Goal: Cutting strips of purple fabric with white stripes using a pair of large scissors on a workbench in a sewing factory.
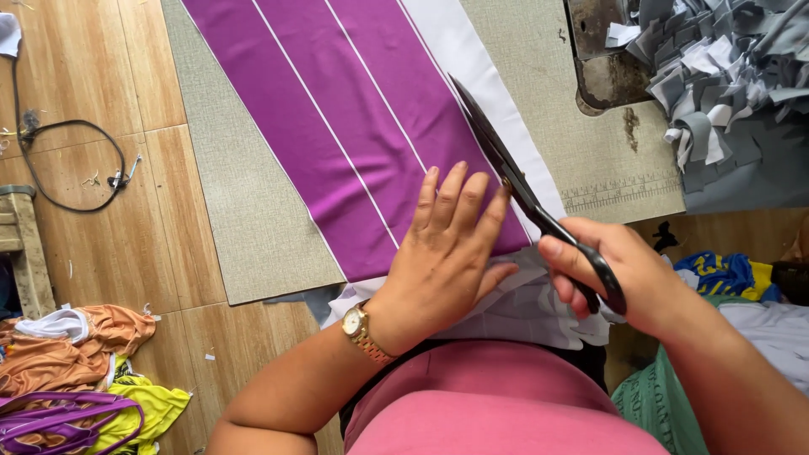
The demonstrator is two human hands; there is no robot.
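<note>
A purple fabric with thin white stripes [354, 109] lies flat on a grey-green table [244, 211], with a white band [480, 67] along its right side. My left hand [447, 244] presses flat on the near end of the purple cloth, fingers spread; a gold wristwatch [358, 324] is on that wrist. My right hand [615, 282] grips the handles of large black scissors [506, 160]. Their blades point up and left along the border between the purple cloth and the white band.
A heap of grey cloth strips [725, 76] fills the table's top right, next to a dark worn plate [607, 59]. A printed ruler [619, 190] marks the table edge. On the wood floor lie a black cable [76, 160] and orange, yellow and purple garments [76, 371].
</note>
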